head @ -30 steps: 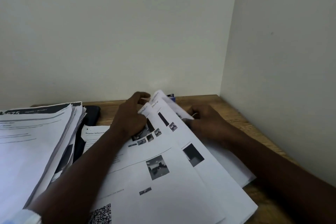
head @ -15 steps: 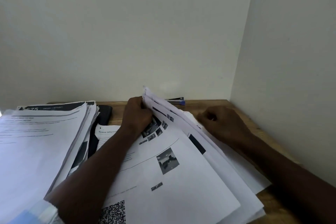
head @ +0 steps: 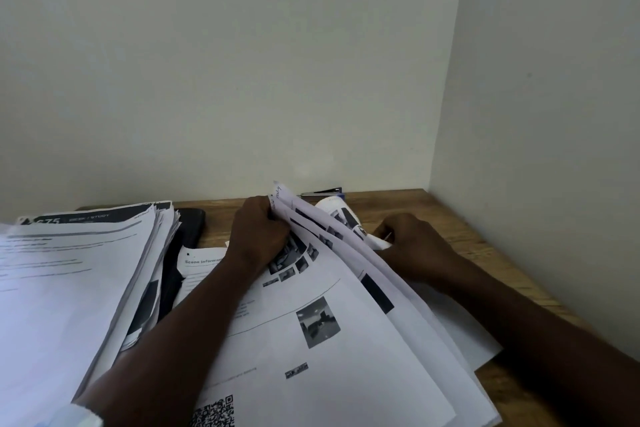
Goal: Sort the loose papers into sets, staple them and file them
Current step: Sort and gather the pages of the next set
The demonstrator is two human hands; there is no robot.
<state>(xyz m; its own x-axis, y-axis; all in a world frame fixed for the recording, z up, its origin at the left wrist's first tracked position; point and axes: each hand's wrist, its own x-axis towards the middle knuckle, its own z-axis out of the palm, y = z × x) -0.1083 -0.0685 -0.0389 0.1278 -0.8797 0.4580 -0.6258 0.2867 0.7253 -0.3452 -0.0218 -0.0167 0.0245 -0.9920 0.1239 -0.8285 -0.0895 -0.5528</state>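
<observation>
Desk (head: 450, 218): papers (head: 346, 322) in left hand (head: 258, 236)

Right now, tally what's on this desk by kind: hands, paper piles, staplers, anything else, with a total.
Hands: 2, left hand and right hand
Paper piles: 2, tall stack and fanned sheets
Staplers: 1, stapler by the wall
Other: 1, black flat object
Total: 6

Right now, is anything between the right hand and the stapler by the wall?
Yes. A curled sheet, its corner pinched by the right hand, bulges up between that hand and the stapler, and the lifted sheets gripped by the left hand rise just beside it.
</observation>
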